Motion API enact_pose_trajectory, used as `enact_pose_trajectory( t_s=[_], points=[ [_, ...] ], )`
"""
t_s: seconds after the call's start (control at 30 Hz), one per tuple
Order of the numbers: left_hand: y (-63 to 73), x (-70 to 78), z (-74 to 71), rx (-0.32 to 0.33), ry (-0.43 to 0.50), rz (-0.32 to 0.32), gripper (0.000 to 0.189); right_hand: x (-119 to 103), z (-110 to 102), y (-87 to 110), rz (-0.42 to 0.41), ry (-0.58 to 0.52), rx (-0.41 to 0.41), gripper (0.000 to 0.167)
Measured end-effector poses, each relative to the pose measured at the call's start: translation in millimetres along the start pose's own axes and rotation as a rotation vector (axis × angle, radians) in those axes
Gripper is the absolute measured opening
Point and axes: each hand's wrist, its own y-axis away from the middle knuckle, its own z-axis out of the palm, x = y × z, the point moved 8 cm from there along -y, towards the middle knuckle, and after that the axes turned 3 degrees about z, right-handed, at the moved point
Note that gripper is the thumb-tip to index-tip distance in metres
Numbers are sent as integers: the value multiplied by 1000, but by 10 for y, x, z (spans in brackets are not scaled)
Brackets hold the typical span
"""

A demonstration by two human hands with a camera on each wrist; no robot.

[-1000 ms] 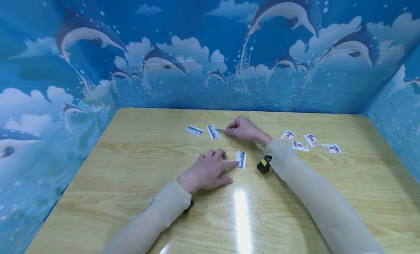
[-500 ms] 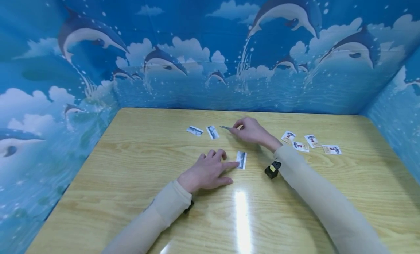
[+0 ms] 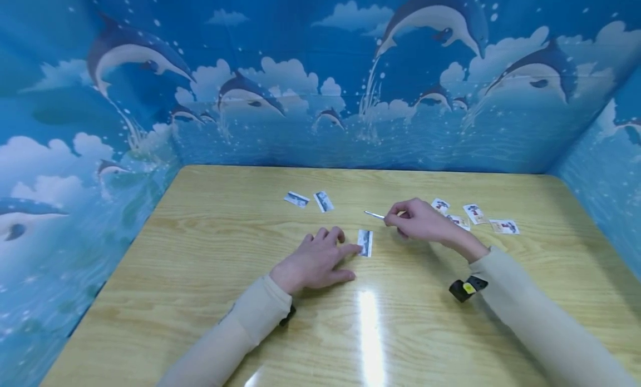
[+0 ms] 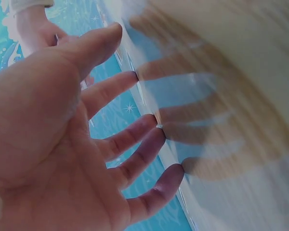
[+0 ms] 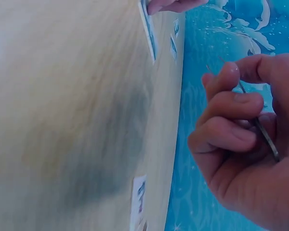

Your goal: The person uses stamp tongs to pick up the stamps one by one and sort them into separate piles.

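Observation:
My left hand [image 3: 316, 262] lies over the table with its fingers spread and fingertips down. Its index finger touches the left edge of a small blue-and-white card [image 3: 366, 241]. In the left wrist view the fingertips [image 4: 169, 173] meet the shiny table top. Further right, my right hand [image 3: 419, 220] pinches a pair of metal tweezers [image 3: 374, 215] between thumb and fingers, their tips pointing left. The right wrist view shows the two thin tips apart with nothing between them, and the shank [image 5: 266, 138] running back into the palm.
Two similar blue-and-white cards, a flat one [image 3: 296, 199] and a tilted one [image 3: 324, 201], lie further back. Several white cards with red-and-blue pictures [image 3: 474, 213] lie loosely grouped behind my right hand. A dolphin-print cloth [image 3: 300, 137] rises at the wooden table's [image 3: 225, 226] back edge.
My right hand has drawn back to the right and nearer with the tweezers, away from the tilted card, which stays on the table. My left hand has stayed in place.

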Motion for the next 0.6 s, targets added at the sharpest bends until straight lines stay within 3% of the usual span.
enact_pose_trajectory(
  t_s=[0.23,0.6],
  points=[
    [3,3,-18,9,8,5,58,140,64,206,2,4,-74,30],
    [6,-1,-16,3,8,2,59,265,151,295,25,28,-120,26]
  ],
)
